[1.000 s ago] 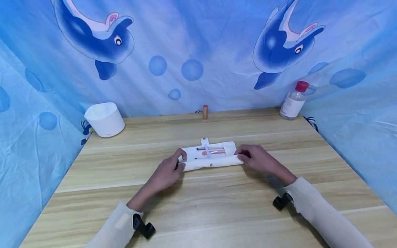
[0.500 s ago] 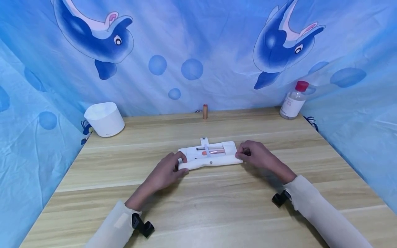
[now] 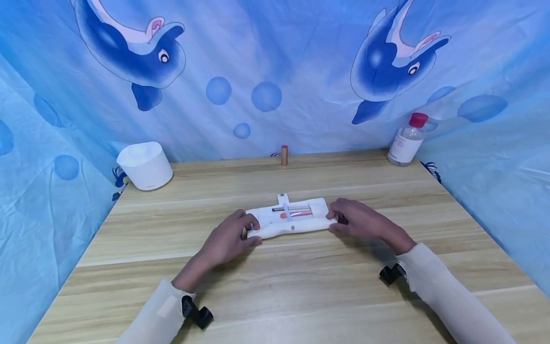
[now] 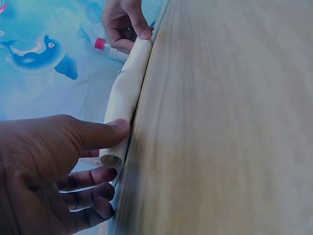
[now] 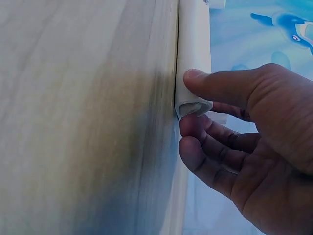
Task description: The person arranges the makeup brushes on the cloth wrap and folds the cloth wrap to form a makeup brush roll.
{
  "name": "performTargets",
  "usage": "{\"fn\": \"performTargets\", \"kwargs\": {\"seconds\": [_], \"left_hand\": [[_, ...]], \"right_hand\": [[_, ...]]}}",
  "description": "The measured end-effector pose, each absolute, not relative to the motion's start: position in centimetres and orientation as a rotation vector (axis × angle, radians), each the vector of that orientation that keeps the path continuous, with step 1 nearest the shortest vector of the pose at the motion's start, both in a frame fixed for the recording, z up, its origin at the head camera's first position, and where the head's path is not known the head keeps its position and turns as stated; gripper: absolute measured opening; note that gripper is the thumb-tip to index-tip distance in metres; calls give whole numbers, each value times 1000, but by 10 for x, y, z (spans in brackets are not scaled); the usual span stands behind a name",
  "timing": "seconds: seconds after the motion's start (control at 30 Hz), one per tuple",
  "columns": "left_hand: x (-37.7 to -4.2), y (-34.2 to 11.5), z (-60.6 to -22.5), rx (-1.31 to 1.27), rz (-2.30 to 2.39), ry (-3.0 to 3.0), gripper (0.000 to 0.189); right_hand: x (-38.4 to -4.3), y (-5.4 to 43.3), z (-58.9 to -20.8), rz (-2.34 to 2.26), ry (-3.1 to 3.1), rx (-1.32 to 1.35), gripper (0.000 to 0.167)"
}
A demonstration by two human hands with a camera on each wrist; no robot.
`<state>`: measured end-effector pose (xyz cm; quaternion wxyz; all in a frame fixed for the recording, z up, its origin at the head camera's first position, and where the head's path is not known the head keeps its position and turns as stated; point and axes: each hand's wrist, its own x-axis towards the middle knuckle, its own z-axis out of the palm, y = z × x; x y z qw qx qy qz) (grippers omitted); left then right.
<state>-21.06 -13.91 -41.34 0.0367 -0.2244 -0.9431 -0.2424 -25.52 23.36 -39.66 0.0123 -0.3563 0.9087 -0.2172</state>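
A white roll-up brush pouch (image 3: 311,223) lies mid-table, its near edge rolled into a tube. Makeup brushes (image 3: 298,213) show in its unrolled part under a narrow band, and a snap tab (image 3: 282,197) sticks out from the far side. My left hand (image 3: 227,239) grips the left end of the roll, thumb on the near side and fingers over the top. At the right end my right hand (image 3: 356,220) pinches the roll between thumb and fingers. Both wrist views show the hollow ends of the rolled pouch (image 4: 124,93) beside the thumbs.
A white rounded container (image 3: 146,167) stands at the back left. A small copper-coloured tube (image 3: 284,155) is upright at the back edge. At the back right is a clear bottle (image 3: 404,145) with a red cap. A blue dolphin-print curtain (image 3: 266,57) hangs behind the table.
My left fingers have shifted along the left end of the roll, thumb now lower. The right hand has changed its hold on the right end. The pouch has hardly moved.
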Motion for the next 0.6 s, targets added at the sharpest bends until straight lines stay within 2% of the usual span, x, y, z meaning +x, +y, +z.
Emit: {"fn": "performTargets", "kwargs": {"seconds": [0.2, 0.6], "left_hand": [[-211, -138, -415, -700, -726, -2886, 19], [-211, -137, -416, -718, -671, -2831, 19]], "right_hand": [[-255, 235, -397, -656, 2845, -1164, 8], [-258, 236, -399, -689, 2821, -1235, 13]]}}
